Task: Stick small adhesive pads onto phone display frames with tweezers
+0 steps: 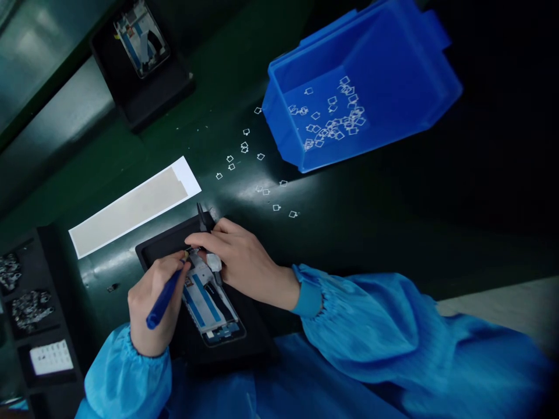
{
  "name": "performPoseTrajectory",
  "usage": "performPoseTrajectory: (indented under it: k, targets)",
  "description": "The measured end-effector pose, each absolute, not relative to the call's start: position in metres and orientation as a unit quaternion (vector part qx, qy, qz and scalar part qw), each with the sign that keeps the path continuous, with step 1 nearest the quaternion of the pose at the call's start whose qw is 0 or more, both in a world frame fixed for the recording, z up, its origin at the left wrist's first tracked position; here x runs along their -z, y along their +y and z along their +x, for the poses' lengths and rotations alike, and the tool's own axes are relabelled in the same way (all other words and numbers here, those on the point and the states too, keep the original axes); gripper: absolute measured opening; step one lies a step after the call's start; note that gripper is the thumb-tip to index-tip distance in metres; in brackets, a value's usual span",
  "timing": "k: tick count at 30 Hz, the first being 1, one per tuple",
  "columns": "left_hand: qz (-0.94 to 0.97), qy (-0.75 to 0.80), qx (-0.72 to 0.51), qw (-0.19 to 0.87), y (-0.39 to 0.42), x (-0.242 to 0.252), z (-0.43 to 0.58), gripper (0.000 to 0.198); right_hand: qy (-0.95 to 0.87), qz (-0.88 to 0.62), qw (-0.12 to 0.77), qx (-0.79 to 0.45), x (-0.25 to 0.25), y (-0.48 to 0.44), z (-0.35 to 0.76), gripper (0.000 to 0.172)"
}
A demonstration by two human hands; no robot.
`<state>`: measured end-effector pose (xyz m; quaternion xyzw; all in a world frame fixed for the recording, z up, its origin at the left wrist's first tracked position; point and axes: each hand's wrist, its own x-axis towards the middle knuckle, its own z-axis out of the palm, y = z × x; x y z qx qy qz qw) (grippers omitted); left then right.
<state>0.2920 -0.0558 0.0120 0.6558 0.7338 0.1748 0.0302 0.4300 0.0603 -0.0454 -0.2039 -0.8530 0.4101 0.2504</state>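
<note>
A partly assembled phone, its blue-striped inside facing up, lies in a black tray in front of me. My left hand is closed round a blue pen-like tool, whose pale tip end points at the phone's upper end. My right hand bends over that same end, with black tweezers tucked in its fingers and their points sticking out past the tray's far edge. A translucent whitish piece shows by the right fingers; I cannot tell what it is. The fingertips hide the phone's top.
A blue bin holds many small white square frames; several more frames lie loose on the green table. Beyond the tray lies a white-edged beige strip sheet. Another phone sits in a black tray. A parts tray stands at left.
</note>
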Motion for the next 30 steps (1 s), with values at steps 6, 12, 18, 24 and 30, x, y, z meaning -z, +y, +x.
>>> performPoseTrajectory:
  k: [6,12,18,24,30]
  targets:
    - [0.651,0.738,-0.168,0.064,-0.053,-0.013,0.285,0.010,-0.849,-0.200,0.254,-0.417,0.046,0.060,0.431,0.027]
    - [0.611,0.751,-0.234,0.085,-0.054,-0.006,0.284,0.007,-0.858,-0.205,0.244,-0.404,0.046,0.058,0.430,0.027]
    - [0.422,0.789,-0.437,0.093,-0.064,-0.003,0.280,0.009,-0.856,-0.213,0.237,-0.408,0.046,0.054,0.430,0.031]
    - [0.573,0.766,-0.291,0.015,-0.085,-0.005,0.272,0.019,-0.835,-0.218,0.261,-0.433,0.047,0.052,0.431,0.033]
    - [0.669,0.740,-0.057,-0.041,-0.089,0.013,0.279,0.033,-0.827,-0.220,0.280,-0.435,0.047,0.052,0.430,0.026]
